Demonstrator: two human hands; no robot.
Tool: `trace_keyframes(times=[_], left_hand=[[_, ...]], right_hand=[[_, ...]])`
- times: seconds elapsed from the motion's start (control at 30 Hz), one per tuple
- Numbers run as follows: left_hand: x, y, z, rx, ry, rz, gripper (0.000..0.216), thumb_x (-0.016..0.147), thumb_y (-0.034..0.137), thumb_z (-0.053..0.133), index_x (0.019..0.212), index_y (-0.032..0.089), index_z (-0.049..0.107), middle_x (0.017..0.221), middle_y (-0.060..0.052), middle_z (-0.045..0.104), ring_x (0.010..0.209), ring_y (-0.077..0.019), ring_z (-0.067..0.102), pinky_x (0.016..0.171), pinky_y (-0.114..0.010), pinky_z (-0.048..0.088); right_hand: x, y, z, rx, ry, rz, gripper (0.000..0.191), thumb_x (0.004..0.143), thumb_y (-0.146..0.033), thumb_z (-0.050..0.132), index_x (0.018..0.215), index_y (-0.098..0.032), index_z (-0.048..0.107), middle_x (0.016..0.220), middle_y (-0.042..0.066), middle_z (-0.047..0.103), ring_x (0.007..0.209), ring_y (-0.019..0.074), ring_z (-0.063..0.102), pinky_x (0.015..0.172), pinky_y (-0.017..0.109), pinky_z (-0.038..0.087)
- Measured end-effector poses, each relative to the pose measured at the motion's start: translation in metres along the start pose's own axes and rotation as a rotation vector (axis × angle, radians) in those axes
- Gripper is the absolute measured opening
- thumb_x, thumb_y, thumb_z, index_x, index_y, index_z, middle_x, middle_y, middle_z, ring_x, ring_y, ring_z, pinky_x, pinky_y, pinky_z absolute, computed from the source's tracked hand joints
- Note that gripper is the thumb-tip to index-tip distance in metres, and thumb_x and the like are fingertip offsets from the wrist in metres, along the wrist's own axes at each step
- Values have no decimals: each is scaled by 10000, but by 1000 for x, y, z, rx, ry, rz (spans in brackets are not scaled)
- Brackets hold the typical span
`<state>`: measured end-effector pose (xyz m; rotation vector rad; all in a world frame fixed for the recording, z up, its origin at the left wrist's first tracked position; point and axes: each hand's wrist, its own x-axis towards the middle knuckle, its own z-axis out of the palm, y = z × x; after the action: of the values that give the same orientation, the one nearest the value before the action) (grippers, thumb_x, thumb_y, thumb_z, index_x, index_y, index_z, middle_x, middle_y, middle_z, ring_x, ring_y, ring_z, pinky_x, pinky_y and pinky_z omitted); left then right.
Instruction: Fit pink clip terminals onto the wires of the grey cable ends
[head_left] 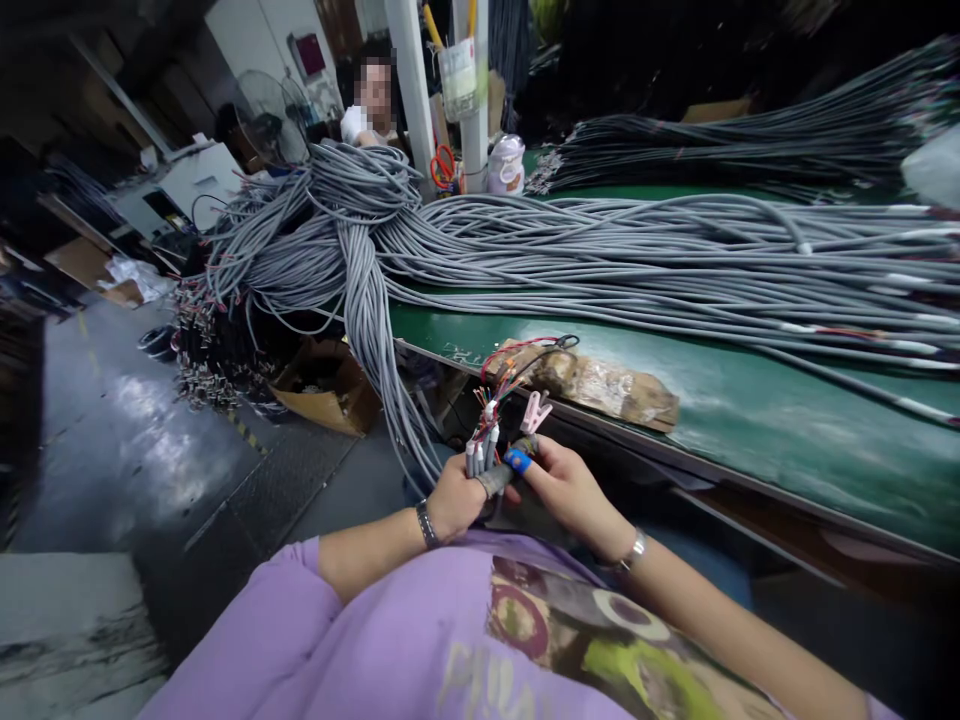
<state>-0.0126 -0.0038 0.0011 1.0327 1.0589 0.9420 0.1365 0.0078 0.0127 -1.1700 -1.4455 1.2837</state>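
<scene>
My left hand [454, 500] is closed around the ends of several grey cables [480, 455], which have white collars and thin coloured wires fanning out at the tips. From there the cables run up to the big bundle on the bench. My right hand [566, 490], with blue covering on the thumb, pinches a dark wrapped strip or finger covering [517, 465] close beside the cable ends; its exact kind is unclear. A pink clip [535, 412] stands just above my right fingers. Some fingertips are hidden behind the cables.
Long grey cables [600, 240] cover much of the green bench [750, 400]. A taped cardboard piece [600, 385] lies at its front edge. A cardboard box [326, 395] sits below left. Across the bench is another person [367, 110]. Black cables [712, 150] lie behind.
</scene>
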Motion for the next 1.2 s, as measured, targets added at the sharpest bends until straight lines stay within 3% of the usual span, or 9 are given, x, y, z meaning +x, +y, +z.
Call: trace_keyframes(times=[0.27,0.63,0.77,0.9,1.2], left_hand=[[3,5,12,-304,255,-82,423,544,464,811,718,140,602,485,-13,602,494,-175,616,578,-304,508],[7,14,15,-354,263,-126,438,505,469,810,664,137,574,460,-3,575,533,-199,641,589,-325,525],[7,10,15,-329,240,-125,416,526,462,803,637,139,566,459,-9,571,556,-205,647,597,-325,529],[7,8,15,-300,214,-131,407,548,465,792,604,136,560,464,-25,576,564,-212,652,596,-325,530],[6,13,18,-296,269,-108,416,541,470,793,631,132,569,471,-24,578,566,-216,653,584,-323,529]], right_hand=[[0,0,7,125,70,102,370,731,-564,621,693,-207,533,546,-25,537,481,114,427,471,255,369],[-1,4,1,218,119,135,284,691,-453,696,692,-197,572,588,-25,519,525,115,426,495,253,354],[2,-2,2,326,-17,154,271,738,-436,681,834,-198,592,598,-15,579,532,132,501,525,268,401],[4,-3,5,426,-108,159,264,778,-441,660,784,-210,534,514,-29,561,485,135,501,540,294,429],[3,-1,8,311,122,170,319,672,-471,725,658,-211,541,558,-27,556,501,119,457,504,264,375]])
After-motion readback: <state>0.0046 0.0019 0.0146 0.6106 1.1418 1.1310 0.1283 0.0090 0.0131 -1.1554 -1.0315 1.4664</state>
